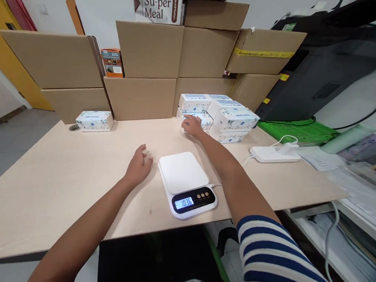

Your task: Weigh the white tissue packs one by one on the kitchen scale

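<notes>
My right hand (192, 125) reaches to the left front of a stack of white tissue packs (237, 119) with a leafy print. Its fingers are apart, over the front of a lower tissue pack (204, 117); a firm grip is not visible. My left hand (139, 166) hovers at or just above the table, left of the scale, fingers loosely bent and apart with nothing in them. Between my arms lies a white digital scale (183, 173), its plate bare and its lit display (184, 202) reading what looks like 1036, with a faint mark before it.
A single tissue pack (95, 121) sits at the table's back left. Cardboard boxes (142, 98) line the back edge. On the right are a white power strip (274, 153), a green crate-like surface (297, 132) and a dark machine (329, 82). A cable leaves the scale's right side.
</notes>
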`<state>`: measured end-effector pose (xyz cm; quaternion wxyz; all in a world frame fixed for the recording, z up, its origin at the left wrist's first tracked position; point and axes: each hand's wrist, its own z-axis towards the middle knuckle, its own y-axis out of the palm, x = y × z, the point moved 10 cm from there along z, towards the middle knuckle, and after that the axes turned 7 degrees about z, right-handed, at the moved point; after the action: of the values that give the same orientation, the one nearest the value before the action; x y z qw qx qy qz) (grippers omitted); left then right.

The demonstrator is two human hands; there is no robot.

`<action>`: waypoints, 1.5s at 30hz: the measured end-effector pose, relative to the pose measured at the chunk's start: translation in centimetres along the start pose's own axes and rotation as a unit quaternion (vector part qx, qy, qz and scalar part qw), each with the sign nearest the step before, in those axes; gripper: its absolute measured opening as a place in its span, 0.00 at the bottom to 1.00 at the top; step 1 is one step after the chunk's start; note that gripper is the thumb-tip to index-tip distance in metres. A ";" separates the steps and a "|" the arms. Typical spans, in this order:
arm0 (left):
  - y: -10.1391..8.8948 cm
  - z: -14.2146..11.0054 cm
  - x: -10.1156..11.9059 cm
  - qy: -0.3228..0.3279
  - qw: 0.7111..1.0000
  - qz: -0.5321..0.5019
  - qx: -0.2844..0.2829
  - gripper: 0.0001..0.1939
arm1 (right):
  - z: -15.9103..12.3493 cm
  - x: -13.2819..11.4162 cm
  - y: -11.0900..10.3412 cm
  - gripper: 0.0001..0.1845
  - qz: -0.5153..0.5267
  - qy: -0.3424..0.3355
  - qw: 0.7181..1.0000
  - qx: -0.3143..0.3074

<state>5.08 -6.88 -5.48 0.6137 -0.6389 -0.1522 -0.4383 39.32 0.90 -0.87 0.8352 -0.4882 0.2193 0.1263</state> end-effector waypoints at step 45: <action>3.6 -4.1 3.8 0.110 0.976 0.169 -0.085 0.30 | 3.4 -34.4 24.2 0.43 0.061 -0.196 0.948 -0.243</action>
<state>8.33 -12.61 -5.55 0.6356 -0.6527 0.0646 -0.4072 -0.11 15.83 -0.94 0.7083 -0.6277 0.0431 0.3201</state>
